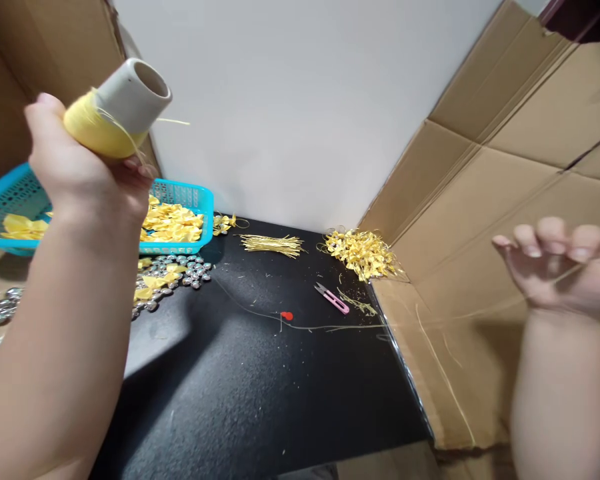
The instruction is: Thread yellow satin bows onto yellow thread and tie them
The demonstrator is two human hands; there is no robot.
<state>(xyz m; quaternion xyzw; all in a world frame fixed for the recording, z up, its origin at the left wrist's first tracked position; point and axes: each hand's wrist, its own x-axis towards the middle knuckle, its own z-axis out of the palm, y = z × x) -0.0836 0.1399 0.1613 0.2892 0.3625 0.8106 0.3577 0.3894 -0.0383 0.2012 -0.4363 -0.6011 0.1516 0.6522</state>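
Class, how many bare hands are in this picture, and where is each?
2. The left hand, upper left, holds a hollow grey cone wound with yellow thread; the right hand, far right, is curled around a thin pale-yellow strand before brown cardboard.

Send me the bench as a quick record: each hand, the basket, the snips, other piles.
Left hand: raised, gripping a cone of yellow thread
Right hand: raised, fingers curled around a pale strand
Blue basket: holds yellow petal-like pieces
Pink snips: lying on the black tabletop
Before basket: silver beads
Far side: bundle of yellow stems
Far right corner: heap of yellow flower-like pieces
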